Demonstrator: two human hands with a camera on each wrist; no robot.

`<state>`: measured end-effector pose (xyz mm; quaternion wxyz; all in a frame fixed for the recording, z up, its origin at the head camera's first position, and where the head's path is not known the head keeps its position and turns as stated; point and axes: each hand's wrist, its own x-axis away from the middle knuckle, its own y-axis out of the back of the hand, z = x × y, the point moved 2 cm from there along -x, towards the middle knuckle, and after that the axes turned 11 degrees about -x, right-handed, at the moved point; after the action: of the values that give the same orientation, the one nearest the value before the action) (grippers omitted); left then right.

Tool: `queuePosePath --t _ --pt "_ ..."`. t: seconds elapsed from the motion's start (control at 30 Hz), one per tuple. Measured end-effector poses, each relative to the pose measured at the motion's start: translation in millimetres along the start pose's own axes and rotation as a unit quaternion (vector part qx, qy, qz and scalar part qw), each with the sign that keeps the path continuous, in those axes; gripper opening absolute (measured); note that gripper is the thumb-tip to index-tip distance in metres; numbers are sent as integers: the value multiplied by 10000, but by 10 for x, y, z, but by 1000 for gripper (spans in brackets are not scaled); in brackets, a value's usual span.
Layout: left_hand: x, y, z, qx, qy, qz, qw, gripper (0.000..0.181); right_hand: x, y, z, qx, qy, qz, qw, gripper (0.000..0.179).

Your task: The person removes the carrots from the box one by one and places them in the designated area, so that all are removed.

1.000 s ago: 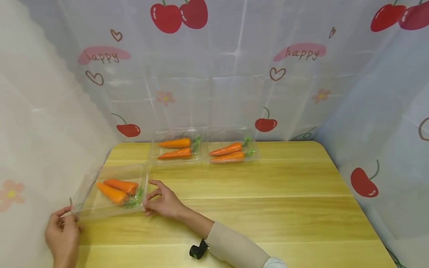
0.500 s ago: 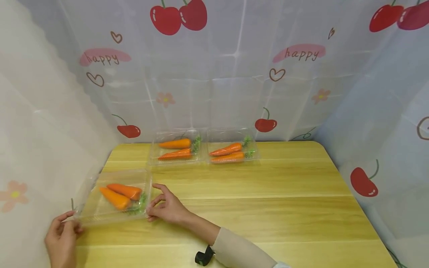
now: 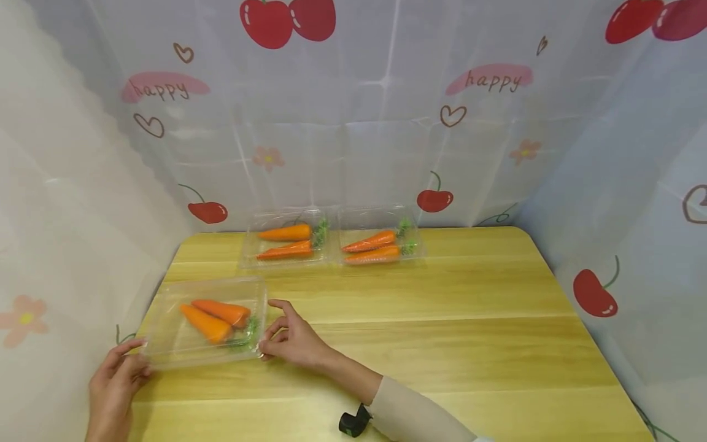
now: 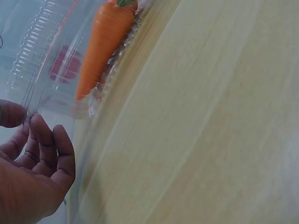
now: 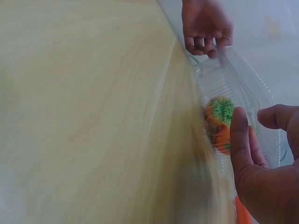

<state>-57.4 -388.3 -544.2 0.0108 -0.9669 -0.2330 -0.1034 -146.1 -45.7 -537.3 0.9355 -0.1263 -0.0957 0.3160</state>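
A clear plastic clamshell box (image 3: 166, 328) with two orange carrots (image 3: 207, 324) in it is held at the left of the table, seemingly just off the surface. At its near left corner my left hand (image 3: 117, 382) pinches the rim between thumb and fingers; that pinch shows in the left wrist view too. My right hand (image 3: 298, 339) pinches the near right corner, beside the carrots' green tops (image 3: 251, 331). In the right wrist view, thumb and fingers of the right hand (image 5: 266, 168) stand either side of the box's edge (image 5: 254, 105).
Two more clear boxes with carrots, a left one (image 3: 248, 258) and a right one (image 3: 367, 215), stand side by side along the back edge of the wooden table (image 3: 469, 344). Printed curtains (image 3: 386, 147) enclose the sides and back. A black wrist piece (image 3: 355, 421) sits by the right sleeve.
Both hands have carried the box to the right, with the carrots inside it. The two boxes at the back have stayed in place.
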Motion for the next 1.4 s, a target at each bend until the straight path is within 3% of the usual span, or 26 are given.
queuePosePath --t 0.23,0.37,0.57,0.8,0.9,1.13,1.4 --pt "23 -96 49 10 -75 877 9961 39 134 163 20 198 37 -9 9998 88" --pt "40 -99 62 -101 -51 1226 9924 40 228 194 16 432 92 8 9990 90" --pt "26 -204 70 -213 -282 1520 9878 41 343 291 19 554 69 -71 9984 92" --pt "28 -407 69 -18 185 1925 9811 36 416 498 77 591 165 -149 9980 92" --pt "38 -490 59 -18 216 2004 9795 35 449 581 90 651 163 -200 9975 92" --pt "42 -717 13 -539 28 2096 9763 37 542 773 151 828 254 -395 9955 91" --pt "67 -945 7 -912 -151 2548 9626 46 679 971 194 710 283 -597 9953 91"
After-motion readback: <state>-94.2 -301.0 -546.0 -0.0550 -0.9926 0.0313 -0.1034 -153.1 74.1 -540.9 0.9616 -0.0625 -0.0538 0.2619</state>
